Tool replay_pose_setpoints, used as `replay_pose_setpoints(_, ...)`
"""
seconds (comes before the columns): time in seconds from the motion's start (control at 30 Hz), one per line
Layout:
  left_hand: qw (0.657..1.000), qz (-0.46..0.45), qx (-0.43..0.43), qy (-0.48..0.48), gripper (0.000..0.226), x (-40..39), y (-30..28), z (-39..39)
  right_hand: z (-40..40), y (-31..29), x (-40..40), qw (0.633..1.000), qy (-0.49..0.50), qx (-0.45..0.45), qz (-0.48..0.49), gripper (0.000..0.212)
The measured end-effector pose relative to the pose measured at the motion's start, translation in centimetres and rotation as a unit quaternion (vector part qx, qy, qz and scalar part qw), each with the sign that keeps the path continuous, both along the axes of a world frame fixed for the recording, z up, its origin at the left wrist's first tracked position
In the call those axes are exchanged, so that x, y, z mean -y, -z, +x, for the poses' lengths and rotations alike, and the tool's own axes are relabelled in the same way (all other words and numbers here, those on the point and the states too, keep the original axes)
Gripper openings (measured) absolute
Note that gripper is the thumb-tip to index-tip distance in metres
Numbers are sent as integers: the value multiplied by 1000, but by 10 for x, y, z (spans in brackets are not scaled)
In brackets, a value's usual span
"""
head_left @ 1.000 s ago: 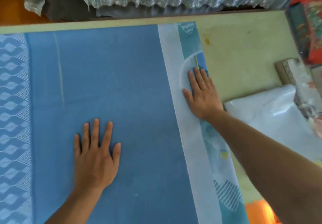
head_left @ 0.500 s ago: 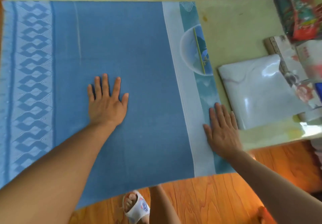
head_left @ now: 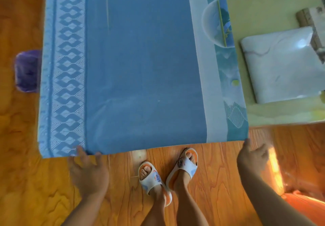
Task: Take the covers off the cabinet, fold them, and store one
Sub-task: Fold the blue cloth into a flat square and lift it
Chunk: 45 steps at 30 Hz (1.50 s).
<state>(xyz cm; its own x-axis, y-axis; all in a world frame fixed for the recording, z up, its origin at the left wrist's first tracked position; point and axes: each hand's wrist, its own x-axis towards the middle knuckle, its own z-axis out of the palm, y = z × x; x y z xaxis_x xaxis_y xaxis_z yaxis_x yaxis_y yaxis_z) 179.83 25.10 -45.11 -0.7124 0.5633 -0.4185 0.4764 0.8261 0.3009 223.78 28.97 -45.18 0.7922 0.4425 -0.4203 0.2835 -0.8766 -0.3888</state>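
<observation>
The wooden floor (head_left: pixel 219 181) fills the lower part of the head view and the strip down the left side, its orange-brown boards running under everything else. Over it the blue cover (head_left: pixel 140 64) lies spread flat across the pale yellow-green cabinet top (head_left: pixel 263 14), its near edge hanging past the cabinet's front edge above the floor; a band of lighter diamond pattern runs down its left side, and a white stripe with a teal printed border runs down its right side. On the bare cabinet top to the right of the cover sits a glossy white folded sheet (head_left: pixel 281 67), close beside the cover's teal border, with a brown block partly hidden behind it at the frame edge. A purple object (head_left: pixel 26 71), blurred, lies on the floor just left of the cover. The left hand (head_left: pixel 88 171) holds the cover's near edge at the inner side of the diamond band, thumb on top of the cloth and fingers curled around the hem. The right hand (head_left: pixel 253 159) is at the cover's near right corner, thumb tip touching the corner and fingers loosely spread; whether it pinches the cloth cannot be told. Between the arms, 2 feet in white slippers (head_left: pixel 184 166) stand on the boards.
</observation>
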Motion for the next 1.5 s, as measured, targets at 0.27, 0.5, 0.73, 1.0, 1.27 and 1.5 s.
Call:
replay_pose_setpoints(0.27,732,248,417,-478,52,-24,-22,-10,-81,-32,-16,748,328,-522,246,59)
replay_pose_setpoints(0.5,665,338,441,-499,30,-27,-46,-34,-69,-60,-39,723,341,-525,293,47)
replay_pose_setpoints(0.73,816,358,255,-376,12,-56,-69,-44,-54,-90,-62,803,296,-450,256,32)
replay_pose_setpoints(1.0,762,258,348,-481,29,-32,-102,-39,-56,-146,-42,851,285,-391,203,3)
replay_pose_setpoints(1.27,704,184,433,-532,11,3,-188,-44,-49,-210,-14,839,341,-408,115,36)
replay_pose_setpoints(1.5,710,236,457,-481,23,-80,-233,-62,-38,-235,-103,836,292,-455,93,56)
